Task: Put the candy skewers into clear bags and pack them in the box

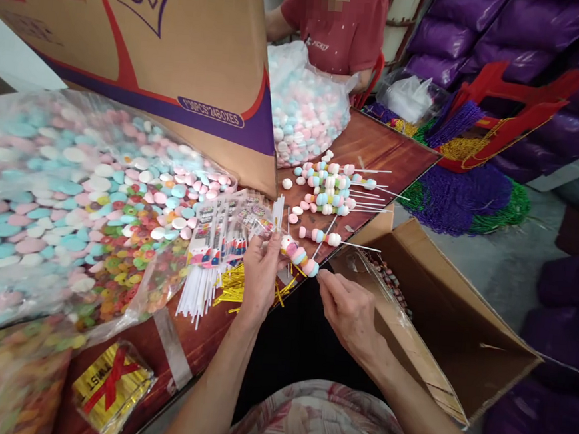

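My left hand (261,275) is closed on a clear printed wrapper bag (256,222) with a candy skewer (298,254) of pink, white and blue marshmallow discs going into it. My right hand (345,306) pinches the skewer's stick end just right of the candies. Both hands are at the front edge of the brown table (375,150). Finished skewers (332,188) lie in a heap further back on the table, and one more skewer (321,236) lies just behind my hands.
A big clear bag of pastel candies (35,197) and coloured rings (126,257) fills the left. White sticks (198,290), gold twist ties (231,289), a pack of ties (110,385). Large carton (147,45) behind. Open box (451,323) on the right. A person in red (339,27) sits opposite.
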Demonstrator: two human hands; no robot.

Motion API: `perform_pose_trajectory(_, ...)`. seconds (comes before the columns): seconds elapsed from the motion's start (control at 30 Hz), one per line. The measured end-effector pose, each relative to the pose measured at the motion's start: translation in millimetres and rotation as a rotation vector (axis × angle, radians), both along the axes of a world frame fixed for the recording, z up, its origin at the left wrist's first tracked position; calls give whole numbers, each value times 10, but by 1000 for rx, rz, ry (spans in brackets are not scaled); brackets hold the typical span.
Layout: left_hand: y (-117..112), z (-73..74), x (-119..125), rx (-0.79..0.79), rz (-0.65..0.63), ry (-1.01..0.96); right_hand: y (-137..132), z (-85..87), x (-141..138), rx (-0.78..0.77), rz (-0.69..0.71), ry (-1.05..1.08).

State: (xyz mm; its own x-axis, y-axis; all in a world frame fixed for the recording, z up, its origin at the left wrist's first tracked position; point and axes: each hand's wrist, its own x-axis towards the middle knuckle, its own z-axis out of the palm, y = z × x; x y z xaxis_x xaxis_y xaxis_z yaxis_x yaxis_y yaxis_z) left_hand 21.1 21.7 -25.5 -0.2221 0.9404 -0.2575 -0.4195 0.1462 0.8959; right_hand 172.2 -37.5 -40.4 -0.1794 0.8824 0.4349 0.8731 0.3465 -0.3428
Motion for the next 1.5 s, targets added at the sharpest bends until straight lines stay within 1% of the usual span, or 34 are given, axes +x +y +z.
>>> perform_pose_trajectory(0.07, -13, -23, 33, 14, -1, 16, 11, -4, -42, 38, -24, -13)
perform_pose_trajectory(0.13, -20, -39, 52, 23, -16, -11, 11, 18, -76, -3, -17, 49)
perform_pose_trajectory(0.2, -21, -42, 61, 27, -18, -97, 0, 62, -103, -145, 15, 207)
perform_pose_trajectory(0.3, -19, -25, 70, 41, 19, -238, -20, 140, -134, -421, 47, 552)
perform_pose_trajectory(0.37, -18, -9, 81, 65, 44, -285, -23, 172, -153, -573, 45, 770)
perform_pose_trajectory(0.47, -17, 5, 105, 72, 54, -310, -9, 171, -180, -715, 47, 987)
perform_pose_trajectory(0.53, -16, -2, 119, 66, 58, -310, 5, 147, -189, -749, 54, 1041)
perform_pose_trajectory(0.6, -12, -22, 121, 66, 51, -309, 21, 123, -179, -752, 68, 1030)
perform_pose_trajectory(0.67, -6, -46, 109, 68, 18, -303, 39, 107, -147, -703, 72, 935)
perform_pose_trajectory(0.73, 1, -62, 85, 69, -23, -272, 61, 99, -98, -584, 55, 755)
perform_pose_trajectory(0.8, 5, -63, 57, 76, -51, -228, 81, 91, -50, -428, 41, 520)
perform_pose_trajectory(0.9, 9, -47, 16, 65, -62, -194, 89, 65, -17, -208, 41, 170)
perform_pose_trajectory(0.97, 13, -41, -5, 26, -68, -205, 74, 44, -28, -90, 34, 2)
perform_pose_trajectory(1.03, 15, -44, -16, -9, -67, -236, 52, 27, -57, -19, 23, -90)
perform_pose_trajectory(1.13, 15, -46, 3, -6, -49, -273, 26, 14, -110, 26, 0, -151)
perform_pose_trajectory(1.23, 5, -26, 61, 2, -33, -256, 25, 19, -160, 48, 6, -154)
perform_pose_trajectory(1.3, -4, -9, 98, -15, -35, -233, 41, 29, -191, 14, 19, -93)
perform_pose_trajectory(1.33, -8, -3, 108, -24, -39, -223, 53, 34, -205, -28, 22, -26)
perform_pose_trajectory(1.4, -13, -1, 105, -36, -72, -221, 82, 42, -232, -163, 30, 198)
perform_pose_trajectory(1.5, -9, -8, 37, -60, -165, -253, 125, 45, -254, -443, 57, 709)
